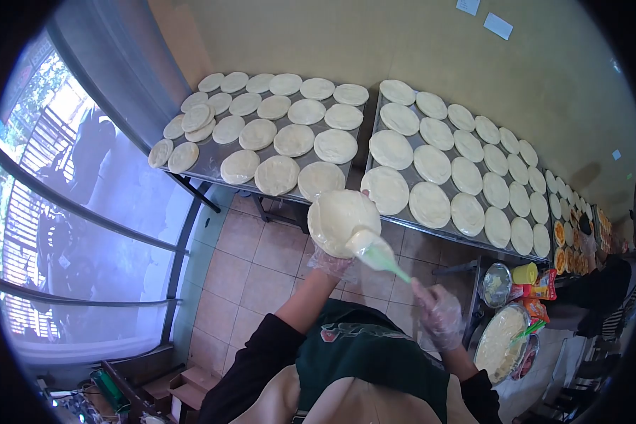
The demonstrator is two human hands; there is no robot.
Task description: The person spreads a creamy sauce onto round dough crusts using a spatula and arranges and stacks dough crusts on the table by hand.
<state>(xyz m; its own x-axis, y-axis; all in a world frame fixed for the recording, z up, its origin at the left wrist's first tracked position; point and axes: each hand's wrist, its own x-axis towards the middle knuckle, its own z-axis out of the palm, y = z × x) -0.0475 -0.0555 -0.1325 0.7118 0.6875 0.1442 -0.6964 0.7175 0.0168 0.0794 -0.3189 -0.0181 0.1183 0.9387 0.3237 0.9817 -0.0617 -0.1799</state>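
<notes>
My left hand [330,263], in a clear plastic glove, is closed round a bowl of pale cream [336,212], supporting it from below at the near edge of the tables. A fingertip shows past the bowl's far rim. My right hand [442,318], also gloved, grips the green handle of a spatula [383,260]. The spatula's cream-coated blade lies over the bowl's near right edge. Just beyond the bowl, flat round dough bases [322,180] lie in rows on the left table; several look glossy on top. Similar bases [430,205] cover the right table.
A large bowl of pale mixture [502,343] with green-handled tools stands at lower right, near a metal bowl [495,284], a yellow tub [524,273] and orange packets [543,286]. Red-topped bases [560,237] and a person in dark clothes [601,290] are farther right. Glazed panels line the left.
</notes>
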